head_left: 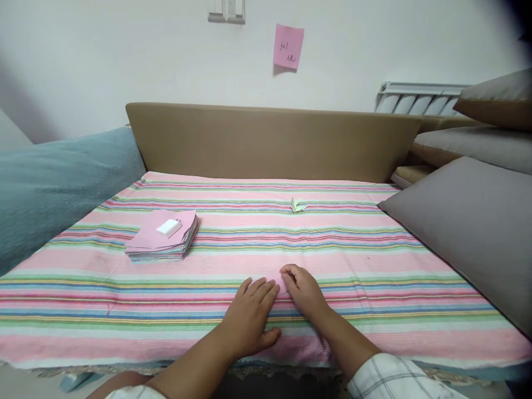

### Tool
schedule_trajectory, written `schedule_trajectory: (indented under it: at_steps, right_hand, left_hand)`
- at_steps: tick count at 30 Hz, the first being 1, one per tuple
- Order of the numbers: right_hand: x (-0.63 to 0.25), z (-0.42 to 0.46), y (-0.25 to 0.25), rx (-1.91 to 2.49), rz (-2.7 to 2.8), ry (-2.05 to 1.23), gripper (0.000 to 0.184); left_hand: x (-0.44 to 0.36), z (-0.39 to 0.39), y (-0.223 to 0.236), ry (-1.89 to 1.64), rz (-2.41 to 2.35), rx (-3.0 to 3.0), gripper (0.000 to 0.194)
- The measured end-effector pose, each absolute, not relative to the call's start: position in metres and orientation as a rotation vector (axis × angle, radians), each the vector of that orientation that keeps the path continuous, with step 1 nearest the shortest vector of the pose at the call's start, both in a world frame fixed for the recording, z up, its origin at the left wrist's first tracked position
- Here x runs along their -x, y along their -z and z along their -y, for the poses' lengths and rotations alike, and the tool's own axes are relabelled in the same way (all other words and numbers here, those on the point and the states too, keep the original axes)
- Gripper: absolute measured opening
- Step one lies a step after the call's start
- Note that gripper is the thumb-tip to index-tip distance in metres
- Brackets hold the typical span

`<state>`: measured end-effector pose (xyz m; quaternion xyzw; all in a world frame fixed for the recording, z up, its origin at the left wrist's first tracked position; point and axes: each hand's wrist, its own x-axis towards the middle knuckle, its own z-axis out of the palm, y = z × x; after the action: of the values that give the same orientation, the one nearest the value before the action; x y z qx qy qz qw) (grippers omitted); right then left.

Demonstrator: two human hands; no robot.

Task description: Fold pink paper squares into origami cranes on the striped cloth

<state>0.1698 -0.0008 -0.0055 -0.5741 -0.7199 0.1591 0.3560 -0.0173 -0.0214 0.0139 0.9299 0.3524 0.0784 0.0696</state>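
The left hand [248,317] is lying open across the pink paper [278,283], near the middle of the striped cloth [233,263], while the right hand [306,290] is seemingly pinching its right side. The soft, rumpled cloth is giving uneven support, so uneven pressing is risking a slip or a crooked crease

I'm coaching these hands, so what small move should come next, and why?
I'd have the right hand gently press along the paper: its fingertips are at the paper's right side, while the left hand lies palm-down with fingertips at the other side, seemingly able to steady it.
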Motion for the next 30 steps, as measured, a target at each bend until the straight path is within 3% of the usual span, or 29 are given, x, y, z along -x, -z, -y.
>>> schedule_trajectory:
  at_steps: [9, 21, 30]
  right_hand:
    - [-0.166, -0.001, 0.001, 1.562, 2.153, -0.191, 0.034]
    - [-0.176, 0.008, 0.005, 1.57, 2.335, 0.045, 0.023]
    - [-0.193, 0.015, 0.002, 1.639, 2.288, -0.042, 0.027]
  left_hand:
    - [0.011, 0.016, -0.017, -0.231, -1.148, -2.798, 0.076]
    - [0.011, 0.017, -0.018, -0.201, -1.162, -2.786, 0.073]
    - [0.012, 0.016, -0.016, -0.195, -1.162, -2.807, 0.074]
